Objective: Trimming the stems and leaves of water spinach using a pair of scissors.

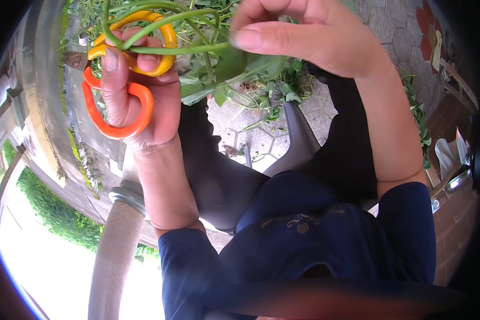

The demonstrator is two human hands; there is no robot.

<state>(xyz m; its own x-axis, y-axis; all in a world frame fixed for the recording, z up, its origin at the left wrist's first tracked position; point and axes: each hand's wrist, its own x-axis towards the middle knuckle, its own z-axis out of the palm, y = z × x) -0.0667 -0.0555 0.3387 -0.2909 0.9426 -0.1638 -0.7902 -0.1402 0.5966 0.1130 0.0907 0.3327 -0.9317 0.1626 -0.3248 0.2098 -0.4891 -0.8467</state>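
Note:
My left hand [144, 101] is closed around a pair of scissors [117, 125] with orange and yellow loop handles, the fingers through the loops. The metal blades point left, toward the stone ledge. Long green plant stems [192, 49] run from the scissors' handles across to my right hand [309, 32]. My right hand pinches those stems between thumb and fingers at the top of the view. Green leaves [232, 66] hang from the stems between the two hands.
Cut leaves and stems [282, 90] lie scattered on the paved stone ground [240, 128] below. A grey chair edge [298, 144] shows between my dark-trousered legs. A mossy stone ledge [42, 117] and a round column [114, 256] stand on the left. Clutter lies at the far right.

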